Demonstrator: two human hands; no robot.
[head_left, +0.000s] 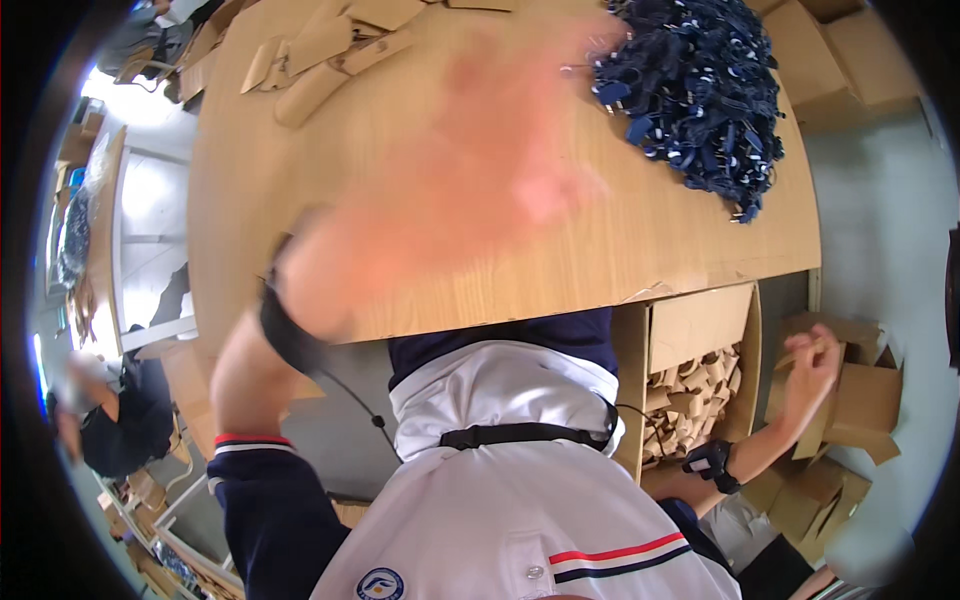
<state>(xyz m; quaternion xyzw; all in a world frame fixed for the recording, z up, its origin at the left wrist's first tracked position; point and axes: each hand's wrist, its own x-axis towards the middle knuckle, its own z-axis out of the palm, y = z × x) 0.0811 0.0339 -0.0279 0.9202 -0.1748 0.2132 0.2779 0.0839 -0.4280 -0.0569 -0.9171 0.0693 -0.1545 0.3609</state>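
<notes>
Smeared by motion, my left hand (490, 150) reaches across the wooden table (480, 285). Its blurred fingertips come close to the left edge of a heap of dark blue plugs with cords (700, 100); whether they touch it, I cannot tell. Away to the right, past the table's near edge, my right hand (815, 365) is raised with its fingers curled in. Anything between those fingers is too small to make out. Beside it, under the table edge, stands a carton (755, 375) holding many small bent cardboard pieces (690, 400).
Flat folded cardboard sleeves (335, 55) lie at the table's far left. Open cartons (865, 405) stand on the floor at right, and another carton (870, 60) is at the far right. A person (125, 415) sits at left near a white-framed table (120, 240).
</notes>
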